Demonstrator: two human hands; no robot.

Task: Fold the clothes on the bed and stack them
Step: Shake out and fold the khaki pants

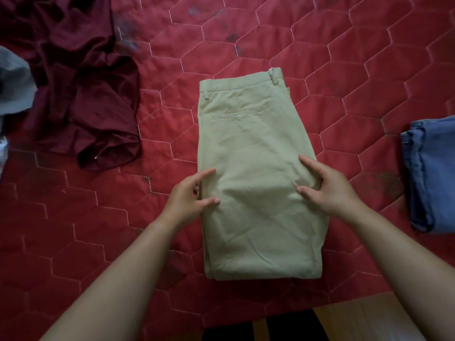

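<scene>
Pale green trousers [256, 148] lie folded lengthwise on the red quilted bed [221, 45], waistband at the far end. My left hand [189, 195] pinches the left edge of the trousers about halfway down, thumb on top. My right hand [322, 185] grips the right edge at the same height, bunching the cloth a little. A crumpled maroon garment [88, 89] lies unfolded at the far left. Folded blue jeans [433, 173] sit at the right edge.
A grey garment [14, 87] and a bit of white cloth [3, 153] show at the left border. The bed's near edge, a wooden floor [369, 318] and dark legs [263, 328] appear at the bottom.
</scene>
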